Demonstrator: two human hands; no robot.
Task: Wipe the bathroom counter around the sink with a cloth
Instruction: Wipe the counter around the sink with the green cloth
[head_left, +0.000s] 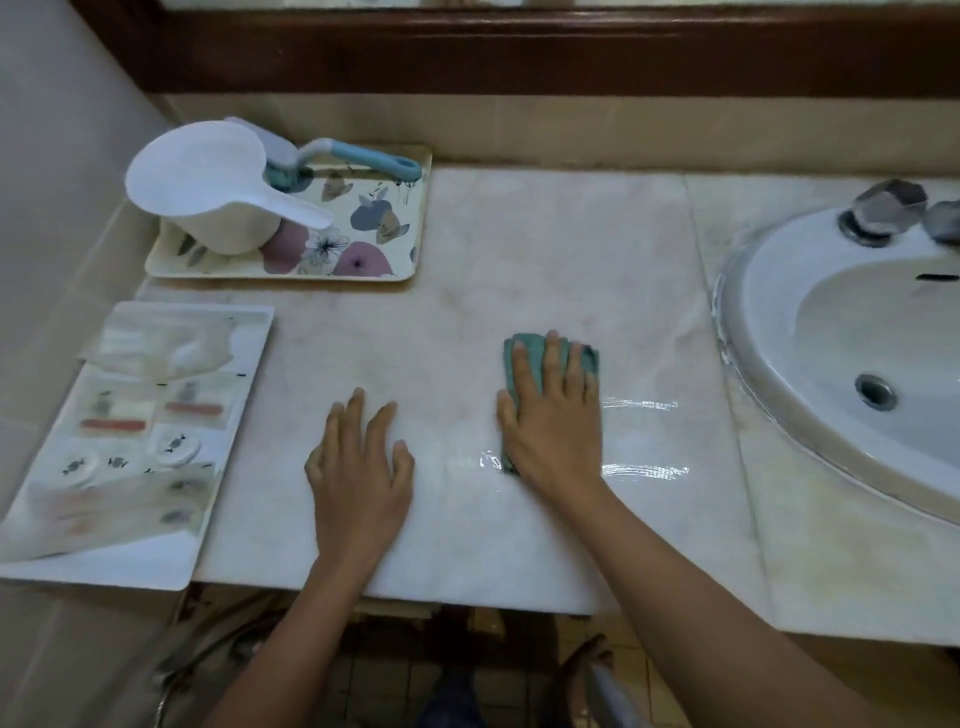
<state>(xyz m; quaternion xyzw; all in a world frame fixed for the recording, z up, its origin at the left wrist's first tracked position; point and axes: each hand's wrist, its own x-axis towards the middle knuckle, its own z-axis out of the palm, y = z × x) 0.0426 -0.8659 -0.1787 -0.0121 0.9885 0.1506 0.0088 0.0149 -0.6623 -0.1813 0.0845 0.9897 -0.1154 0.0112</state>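
Note:
A folded green cloth (524, 351) lies on the pale marble counter (519, 249), left of the white oval sink (769, 291). My right hand (553, 415) presses flat on the cloth with straight fingers, covering most of it. My left hand (361, 467) rests flat on the bare counter, fingers spread, a hand's width to the left of the cloth. Wet streaks (644, 470) shine on the marble just right of my right hand.
A floral tray (400, 228) at the back left holds a white scoop (208, 192) and a blue-handled brush (363, 158). A white tray (156, 566) with wrapped toiletries sits at the front left. Tap handles (883, 208) stand behind the sink. A brown-framed mirror runs along the back wall.

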